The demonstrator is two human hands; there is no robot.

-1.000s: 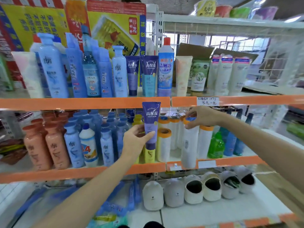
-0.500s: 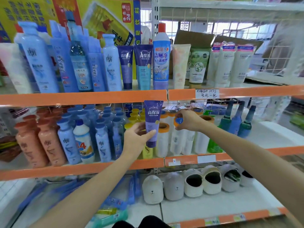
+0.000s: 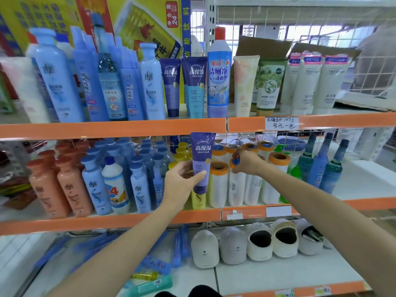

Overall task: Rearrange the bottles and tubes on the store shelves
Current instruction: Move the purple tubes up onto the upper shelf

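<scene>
My left hand grips a purple tube, cap end down, in front of the middle shelf. Yellow bottles stand just behind the tube. My right hand holds the orange top of a white roll standing on the middle shelf among several similar white rolls with orange tops. Two matching purple tubes stand on the upper shelf beside a blue-and-white bottle with a red cap.
Blue and peach shampoo bottles fill the left of the middle shelf; tall blue-green bottles stand at its right. White and green tubes line the upper right. Slippers and toothbrushes lie on the bottom shelf.
My right hand pushed the white roll back from the shelf's front edge into the row of rolls. The left hand kept its hold on the purple tube. The view dropped slightly.
</scene>
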